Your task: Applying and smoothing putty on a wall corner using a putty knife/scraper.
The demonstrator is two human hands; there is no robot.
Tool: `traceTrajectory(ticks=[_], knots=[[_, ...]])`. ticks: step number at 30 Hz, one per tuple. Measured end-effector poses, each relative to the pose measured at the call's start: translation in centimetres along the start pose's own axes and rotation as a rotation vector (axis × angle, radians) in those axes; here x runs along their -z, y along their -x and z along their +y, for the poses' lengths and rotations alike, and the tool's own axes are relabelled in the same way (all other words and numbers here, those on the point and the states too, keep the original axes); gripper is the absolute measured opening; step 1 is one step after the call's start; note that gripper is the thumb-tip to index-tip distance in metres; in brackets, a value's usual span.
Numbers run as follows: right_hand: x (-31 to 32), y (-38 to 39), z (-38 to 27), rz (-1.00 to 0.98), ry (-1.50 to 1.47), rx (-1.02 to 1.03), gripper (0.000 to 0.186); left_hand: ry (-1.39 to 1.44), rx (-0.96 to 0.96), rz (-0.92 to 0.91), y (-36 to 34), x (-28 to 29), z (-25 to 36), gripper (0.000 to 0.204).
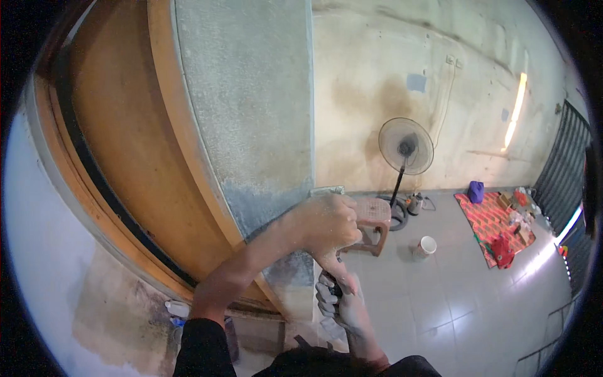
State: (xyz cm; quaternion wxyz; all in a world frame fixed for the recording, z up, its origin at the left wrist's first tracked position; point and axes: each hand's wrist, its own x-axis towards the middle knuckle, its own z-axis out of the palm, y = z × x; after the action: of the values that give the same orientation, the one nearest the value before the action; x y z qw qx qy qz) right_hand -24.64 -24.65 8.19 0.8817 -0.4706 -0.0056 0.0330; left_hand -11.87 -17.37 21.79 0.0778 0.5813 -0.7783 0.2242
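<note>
The left hand (326, 221) had its fingers closed around the handle of a plastering trowel (328, 190), whose blade edge showed just above the knuckles against the corner of the grey rendered pillar (251, 113), while the right hand (342, 301), mortar-smeared, had its fingers wrapped around a dark handle just beneath, though what tool it belonged to could not be told. Beyond the hands, on the tiled floor (452, 295), stood a reddish plastic stool (372, 221), a pedestal fan (406, 151), a kettle (415, 203), a white bucket (426, 245) and a patterned red mat (496, 223) strewn with small items, and the wooden door frame (182, 144) ran to the left of the pillar.
</note>
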Motion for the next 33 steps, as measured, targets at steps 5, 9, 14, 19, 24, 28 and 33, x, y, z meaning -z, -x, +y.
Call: traceTrajectory(ticks=[5, 9, 14, 19, 24, 28, 33], knots=[[-0.9, 0.2, -1.2, -0.07, -0.039, 0.0, 0.044, -0.103, 0.018, -0.015, -0.1, 0.6, 0.1, 0.07], [1.6, -0.1, 0.7, 0.133, 0.254, -0.023, 0.034, -0.113, 0.028, -0.043, 0.1, 0.6, -0.2, 0.07], [-2.2, 0.5, -4.0, -0.16, -0.077, -0.008, 0.038, -0.141, 0.022, -0.093, -0.4, 1.5, -0.9, 0.071], [-2.2, 0.0, -3.3, -0.147, -0.064, 0.028, 0.041, -0.083, 0.055, -0.069, 0.0, 1.2, -0.8, 0.073], [-1.2, 0.2, -1.9, -0.08, -0.01, 0.005, 0.043, -0.066, 0.081, -0.081, 0.2, 0.2, -0.3, 0.075], [-1.5, 0.3, -2.0, -0.094, -0.011, 0.011, 0.044, -0.102, 0.063, -0.055, 0.3, 0.5, -0.1, 0.073], [-1.0, 0.0, -1.6, 0.098, 0.141, 0.043, 0.04, -0.1, 0.047, -0.061, -0.6, 2.3, -0.4, 0.07]])
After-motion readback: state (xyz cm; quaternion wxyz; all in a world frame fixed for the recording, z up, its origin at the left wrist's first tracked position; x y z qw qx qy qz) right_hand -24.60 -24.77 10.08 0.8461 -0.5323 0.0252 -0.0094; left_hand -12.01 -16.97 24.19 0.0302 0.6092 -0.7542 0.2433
